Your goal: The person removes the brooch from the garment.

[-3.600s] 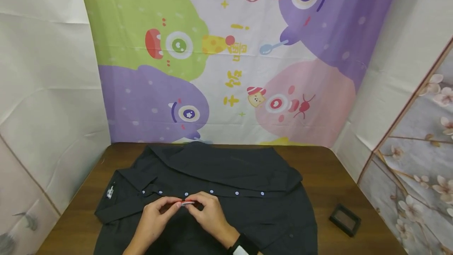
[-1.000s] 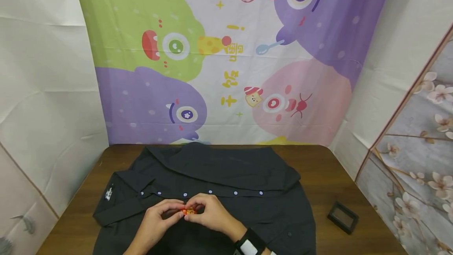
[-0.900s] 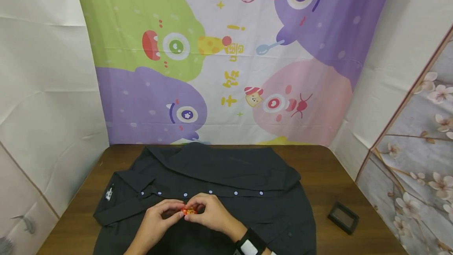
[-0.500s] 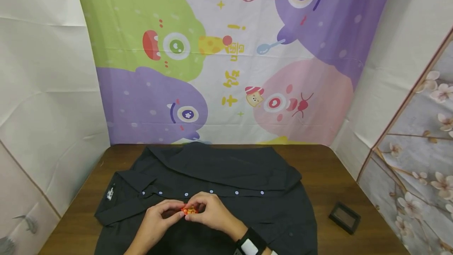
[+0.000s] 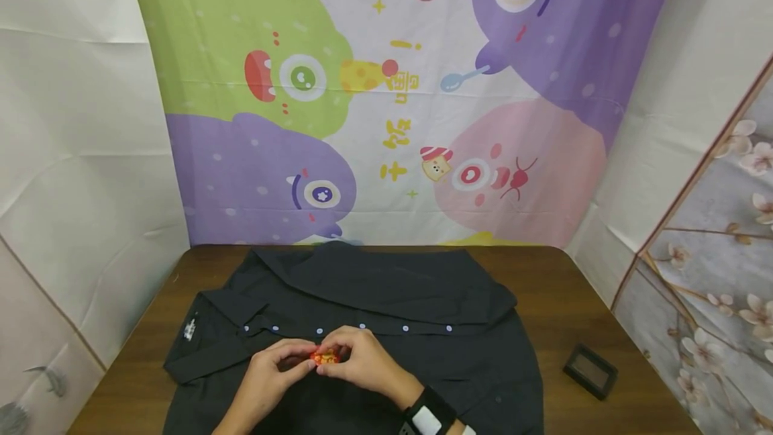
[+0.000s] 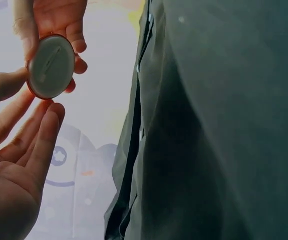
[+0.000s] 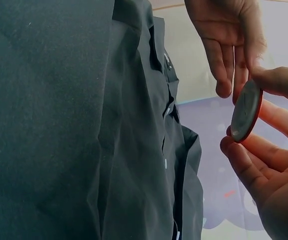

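Observation:
Near the middle of the dark shirt's front, my left hand (image 5: 266,374) and right hand (image 5: 365,364) pinch a small round pin badge (image 5: 327,358) between them. Its red face with yellow marks shows in the head view. In both wrist views its pale metal back (image 6: 52,67) is turned to the camera, and a thin pin crosses it diagonally in the left wrist view. Whether that pin is fastened I cannot tell. Underneath, the dark shirt (image 5: 386,297) is spread across the table, with a row of pale buttons just beyond my fingers.
A small black box (image 5: 590,371) with a window-like top sits on the brown table (image 5: 561,301) to the right. A cartoon-printed cloth (image 5: 386,200) hangs behind the table, with pale sheets at both sides.
Earlier the badge was edge-on; its red and yellow face is now tipped into the head view. Over the last second the hands stay nearly still, both holding the badge.

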Motion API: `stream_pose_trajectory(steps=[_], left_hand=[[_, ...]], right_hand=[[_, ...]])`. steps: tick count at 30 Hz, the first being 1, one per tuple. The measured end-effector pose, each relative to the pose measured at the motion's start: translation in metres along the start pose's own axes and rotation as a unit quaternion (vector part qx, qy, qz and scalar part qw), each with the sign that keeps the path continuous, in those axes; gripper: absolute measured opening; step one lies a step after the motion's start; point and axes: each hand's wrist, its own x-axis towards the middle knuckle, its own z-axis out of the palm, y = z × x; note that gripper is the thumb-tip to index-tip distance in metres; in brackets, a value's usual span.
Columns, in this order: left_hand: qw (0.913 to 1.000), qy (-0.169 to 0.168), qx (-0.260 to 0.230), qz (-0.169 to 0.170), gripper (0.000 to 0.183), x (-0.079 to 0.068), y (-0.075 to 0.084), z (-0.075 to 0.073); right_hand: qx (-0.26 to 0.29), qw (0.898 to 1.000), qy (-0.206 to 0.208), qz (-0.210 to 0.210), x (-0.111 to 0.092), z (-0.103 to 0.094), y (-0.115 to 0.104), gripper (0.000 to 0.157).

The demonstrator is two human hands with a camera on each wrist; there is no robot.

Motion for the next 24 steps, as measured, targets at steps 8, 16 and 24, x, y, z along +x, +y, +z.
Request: stream_pose_trajectory(steps=[8, 16, 24], left_hand=[[0.9996, -0.006, 0.025, -0.013, 0.020, 0.0035, -0.0006, -0.0004], [0.9996, -0.005, 0.028, 0.005, 0.019, 0.0001, -0.0004, -0.0023], [0.9981, -0.002, 0.050, 0.037, 0.020, -0.0003, 0.0005, -0.0024]], right_hand=[[-0.022, 1.000, 0.004, 0.003, 0.0023, -0.0038, -0.0043, 0.019], [-0.020, 1.000, 0.002, 0.007, 0.0013, -0.0017, -0.0045, 0.020], [-0.017, 1.000, 0.004, 0.011, 0.0003, -0.0017, -0.0049, 0.019]])
